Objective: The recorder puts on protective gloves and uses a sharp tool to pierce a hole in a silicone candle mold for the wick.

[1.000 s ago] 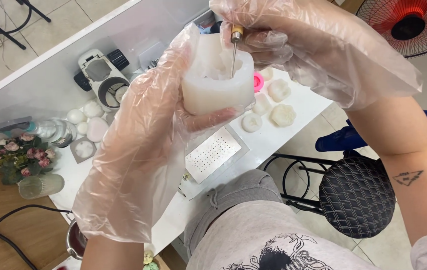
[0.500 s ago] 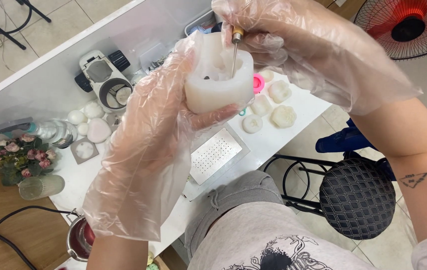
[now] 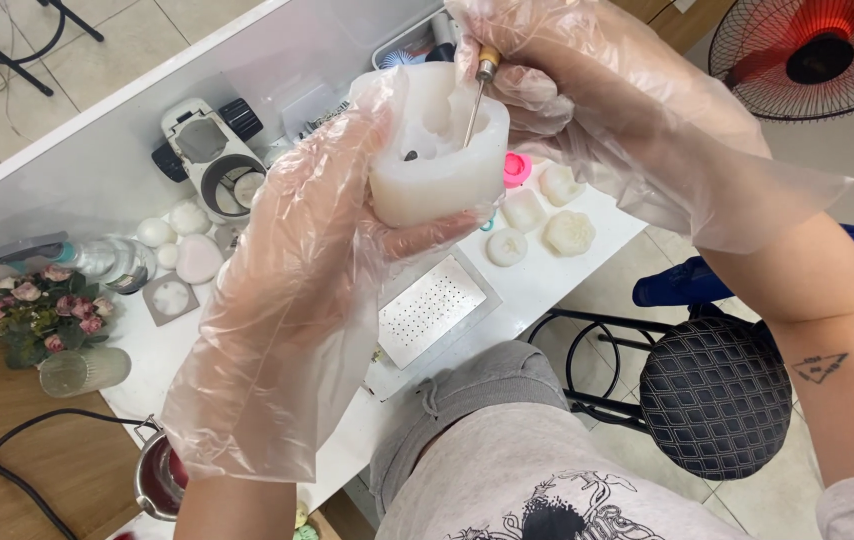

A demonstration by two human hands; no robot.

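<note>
My left hand point(image 3: 317, 250), in a loose clear plastic glove, grips a white silicone mould point(image 3: 437, 160) from its left side and holds it up above the table. A hollow with a small dark spot shows in the mould's top. My right hand point(image 3: 587, 90), also gloved, holds a thin metal pick with a wooden handle point(image 3: 477, 95). The pick's tip reaches down into the hollow of the mould.
Below lies a white table point(image 3: 547, 280) with a perforated metal plate point(image 3: 427, 310), several white and one pink moulded pieces point(image 3: 567, 232), a spray bottle point(image 3: 77, 258), a small flower bunch point(image 3: 37, 315) and a black-and-white device point(image 3: 212, 160). A black stool point(image 3: 717, 385) and a red fan point(image 3: 817, 50) stand at right.
The mould and both hands have drifted slightly right and up in view; the pick stays in the mould's hollow.
</note>
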